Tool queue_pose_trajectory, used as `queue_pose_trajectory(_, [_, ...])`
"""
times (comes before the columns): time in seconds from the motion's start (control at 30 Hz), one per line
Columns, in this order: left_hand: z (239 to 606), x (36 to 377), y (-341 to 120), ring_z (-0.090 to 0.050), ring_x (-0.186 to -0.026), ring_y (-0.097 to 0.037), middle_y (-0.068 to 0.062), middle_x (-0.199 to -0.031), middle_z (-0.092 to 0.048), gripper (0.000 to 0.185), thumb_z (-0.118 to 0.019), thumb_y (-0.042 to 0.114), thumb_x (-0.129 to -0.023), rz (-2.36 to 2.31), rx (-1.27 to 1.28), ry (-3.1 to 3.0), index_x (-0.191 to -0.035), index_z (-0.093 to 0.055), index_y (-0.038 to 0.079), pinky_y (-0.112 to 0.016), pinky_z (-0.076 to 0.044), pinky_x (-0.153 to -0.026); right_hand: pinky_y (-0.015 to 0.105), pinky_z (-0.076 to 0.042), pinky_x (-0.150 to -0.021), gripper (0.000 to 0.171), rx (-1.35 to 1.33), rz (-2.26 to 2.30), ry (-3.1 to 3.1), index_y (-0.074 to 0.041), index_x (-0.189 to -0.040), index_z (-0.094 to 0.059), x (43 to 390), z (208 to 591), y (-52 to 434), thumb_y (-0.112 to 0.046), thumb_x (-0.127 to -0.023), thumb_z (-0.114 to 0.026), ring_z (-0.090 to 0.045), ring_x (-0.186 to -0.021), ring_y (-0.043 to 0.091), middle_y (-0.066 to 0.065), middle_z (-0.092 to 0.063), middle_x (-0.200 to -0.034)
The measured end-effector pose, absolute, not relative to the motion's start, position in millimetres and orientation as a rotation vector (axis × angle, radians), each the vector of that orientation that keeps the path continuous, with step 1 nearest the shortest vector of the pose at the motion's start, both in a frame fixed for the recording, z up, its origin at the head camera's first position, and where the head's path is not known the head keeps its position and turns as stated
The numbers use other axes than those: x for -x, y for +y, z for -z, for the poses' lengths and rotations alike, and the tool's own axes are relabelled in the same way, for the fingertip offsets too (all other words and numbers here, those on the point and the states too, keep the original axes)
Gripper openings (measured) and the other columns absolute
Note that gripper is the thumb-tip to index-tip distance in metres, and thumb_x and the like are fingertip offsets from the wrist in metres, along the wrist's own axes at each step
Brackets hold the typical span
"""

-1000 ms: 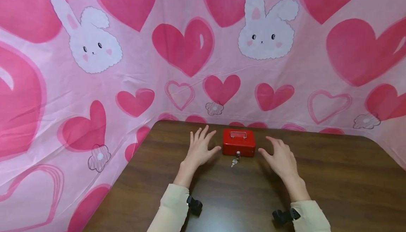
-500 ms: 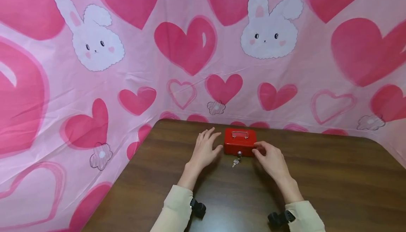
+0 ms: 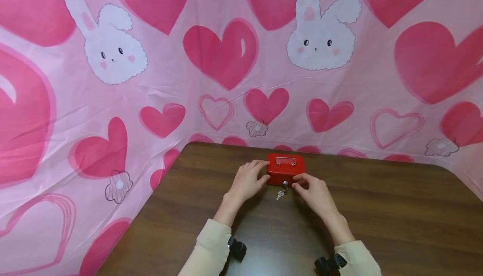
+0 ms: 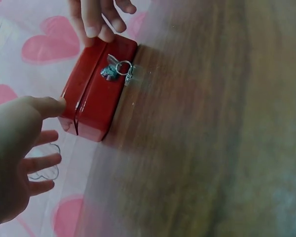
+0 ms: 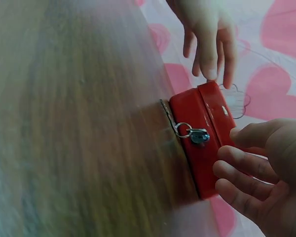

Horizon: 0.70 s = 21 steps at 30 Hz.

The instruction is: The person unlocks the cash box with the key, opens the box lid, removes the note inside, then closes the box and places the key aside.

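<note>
A small red metal cash box (image 3: 285, 170) sits closed on the table, its wire handle (image 3: 285, 161) lying on the lid. From the front lock hangs a ring with a key (image 3: 279, 194), seen closer in the left wrist view as a key ring (image 4: 123, 68). My left hand (image 3: 247, 180) is at the box's left end, fingers extended, thumb tip (image 4: 61, 104) right at the lid edge. At the front right corner is my right hand (image 3: 315, 193). Its thumb (image 5: 239, 133) meets the lid edge and its loosely bent fingers (image 5: 232, 173) overlap the box's right end.
The brown wooden table (image 3: 377, 209) reaches back to a pink cloth backdrop (image 3: 271, 74) printed with hearts and rabbits. Each wrist wears a black strapped camera, such as the left wrist camera (image 3: 237, 248).
Both hands have moved in towards the box from either side, the right hand shifting left to its front corner. The box stays in place on the table.
</note>
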<state>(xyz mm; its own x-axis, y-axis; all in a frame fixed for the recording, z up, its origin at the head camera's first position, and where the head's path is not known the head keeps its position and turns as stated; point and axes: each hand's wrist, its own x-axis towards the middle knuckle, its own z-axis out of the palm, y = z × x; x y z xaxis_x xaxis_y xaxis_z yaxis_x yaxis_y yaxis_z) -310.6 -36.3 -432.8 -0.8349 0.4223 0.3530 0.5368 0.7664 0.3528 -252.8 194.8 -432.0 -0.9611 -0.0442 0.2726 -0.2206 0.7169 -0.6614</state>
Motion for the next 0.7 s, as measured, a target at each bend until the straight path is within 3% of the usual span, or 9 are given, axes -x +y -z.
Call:
queue_pose_trajectory(0.27, [435, 308, -31, -0.056, -0.129, -0.023, -0.001, -0.142, -0.059, 0.053, -0.062, 0.038, -0.096, 0.592, 0.788, -2.791, -0.147, -0.050, 0.027, -0.046, -0.042, -0.109, 0.032, -0.057, -0.072, 0.018, -0.199, -1.145, -2.724, -0.008, -0.106, -0.072, 258, 441, 188, -0.015, -0.090, -0.071, -0.066, -0.080, 0.017, 0.007, -0.075, -0.095])
queue_pose_trajectory(0.7, [438, 310, -26, -0.066, -0.116, -0.020, -0.002, -0.131, -0.068, 0.043, -0.064, 0.027, -0.097, 0.623, 0.746, -2.724, -0.139, -0.058, 0.021, -0.043, -0.049, -0.103, 0.023, -0.055, -0.059, 0.017, -0.196, -1.277, -2.707, -0.002, -0.104, -0.071, 261, 444, 180, -0.008, -0.088, -0.071, -0.065, -0.063, 0.013, 0.008, -0.074, -0.087])
